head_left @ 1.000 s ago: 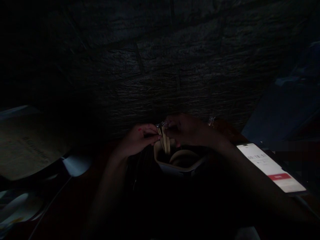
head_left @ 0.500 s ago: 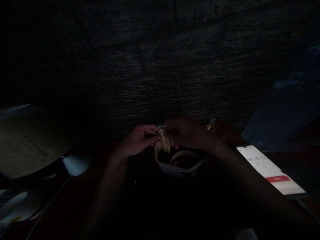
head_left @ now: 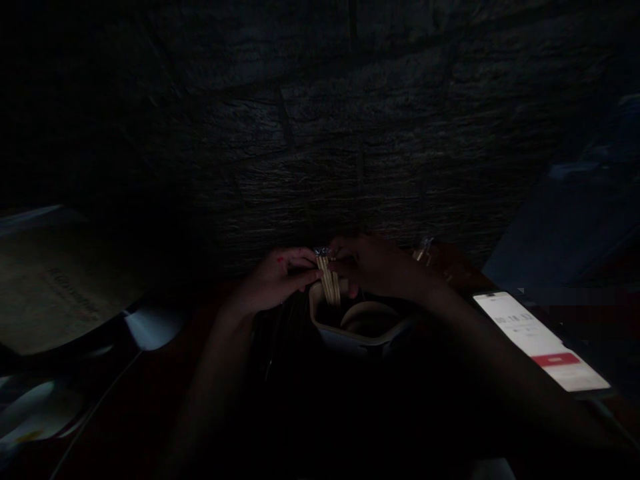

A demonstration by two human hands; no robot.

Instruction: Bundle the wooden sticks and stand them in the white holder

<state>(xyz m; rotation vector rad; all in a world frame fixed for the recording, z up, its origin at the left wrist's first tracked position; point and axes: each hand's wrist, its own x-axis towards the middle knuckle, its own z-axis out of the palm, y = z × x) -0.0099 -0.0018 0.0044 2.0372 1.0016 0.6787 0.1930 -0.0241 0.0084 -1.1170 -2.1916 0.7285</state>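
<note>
Head view: left hand (head_left: pixel 275 277) and right hand (head_left: pixel 375 267) each have their grip pinched on pale sticks (head_left: pixel 330 288) (silvery-topped); container (head_left: pixel 347 337) at five o'clock, lit phone (head_left: pixel 537 333) nearer four.

You faced a dark, rough wall (head_left: pixel 320 153). On your right lay a lit phone (head_left: pixel 530 337), its white screen bearing digits and a red bar, with a bluish panel (head_left: pixel 537 227) beyond it. On your left sat a tan printed bag (head_left: pixel 55 287), a pale cone (head_left: pixel 153 328) and a thin cable (head_left: pixel 100 401).
</note>
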